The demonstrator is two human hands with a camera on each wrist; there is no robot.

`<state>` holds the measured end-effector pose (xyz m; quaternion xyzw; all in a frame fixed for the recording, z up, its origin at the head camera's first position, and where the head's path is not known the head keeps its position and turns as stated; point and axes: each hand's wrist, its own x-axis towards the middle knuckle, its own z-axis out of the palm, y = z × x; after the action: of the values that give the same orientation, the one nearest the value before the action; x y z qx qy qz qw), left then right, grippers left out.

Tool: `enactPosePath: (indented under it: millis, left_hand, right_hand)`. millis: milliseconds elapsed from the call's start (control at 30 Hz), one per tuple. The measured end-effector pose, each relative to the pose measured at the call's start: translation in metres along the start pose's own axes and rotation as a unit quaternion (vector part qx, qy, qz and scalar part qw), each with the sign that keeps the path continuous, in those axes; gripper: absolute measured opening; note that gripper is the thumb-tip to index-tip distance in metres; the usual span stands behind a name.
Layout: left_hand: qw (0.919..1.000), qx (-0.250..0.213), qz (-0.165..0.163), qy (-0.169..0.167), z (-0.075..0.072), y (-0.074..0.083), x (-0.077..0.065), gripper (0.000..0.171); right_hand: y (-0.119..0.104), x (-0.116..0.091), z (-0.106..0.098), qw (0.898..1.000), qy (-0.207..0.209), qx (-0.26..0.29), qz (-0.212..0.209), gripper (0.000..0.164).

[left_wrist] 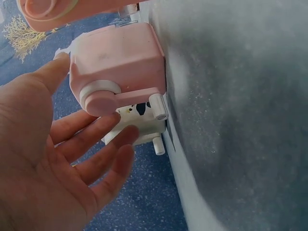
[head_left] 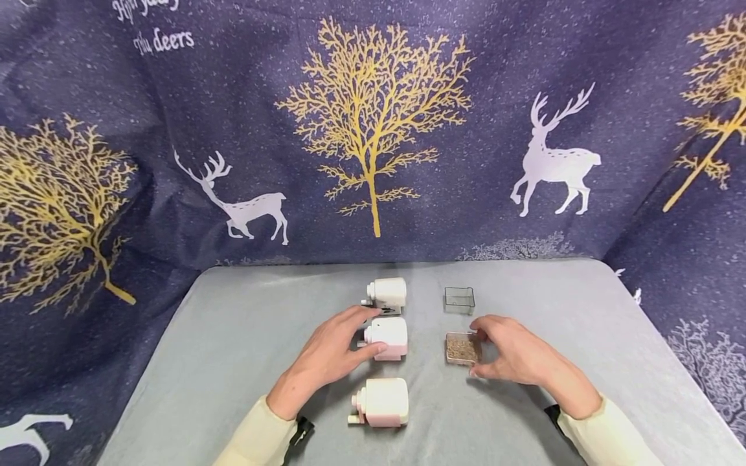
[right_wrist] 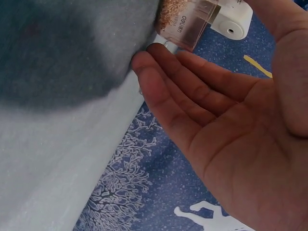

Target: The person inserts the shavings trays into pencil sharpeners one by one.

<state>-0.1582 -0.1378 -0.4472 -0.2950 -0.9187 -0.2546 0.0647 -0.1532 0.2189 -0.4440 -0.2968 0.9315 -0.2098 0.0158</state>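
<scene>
Shavings tray (head_left: 460, 361) wants level handling, I'd say: the right hand (head_left: 513, 351) brackets it, pinch uncertain from here, while the left hand (head_left: 333, 344) spreads loosely around the middle sharpener (head_left: 394, 332).

1. Sharpener (head_left: 396, 331): body pink with a paler top; white ring at the crank end, pink crank arm, white knob. It stood upright on the table (head_left: 233, 336), middle of three in line, crank facing left in the head view.
2. Tray (head_left: 460, 362): clear, open-topped, lettered on one wall. It held brown shavings (head_left: 463, 349) and sat level, right of the sharpener, well apart.
</scene>
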Motion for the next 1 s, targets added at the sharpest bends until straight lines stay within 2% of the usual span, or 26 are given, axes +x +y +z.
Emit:
enactPosePath:
  millis: [133,333,533,1000]
  left_hand:
    - [1.0,-0.003,0.001,-0.003,0.0001,-0.0002,0.0017,0.065]
    - [0.9999,-0.005,-0.003,-0.012,-0.0007,0.0003,0.0022,0.063]
    - [0.9997,-0.006,-0.015,-0.018,-0.0007,0.0017,0.0009,0.064]
    - [0.9993,-0.005,-0.026,-0.025,-0.0007,0.0026,0.0007,0.064]
  right_hand:
    - [-0.0003,0.0008,0.0008,1.0,-0.003,0.0,0.002,0.06]
    - [-0.001,0.001,0.0007,1.0,-0.012,-0.001,0.01,0.057]
    - [-0.0005,0.0019,0.0017,1.0,-0.019,0.005,0.011,0.049]
    - [-0.0018,0.0056,0.0015,1.0,-0.012,-0.002,-0.001,0.05]
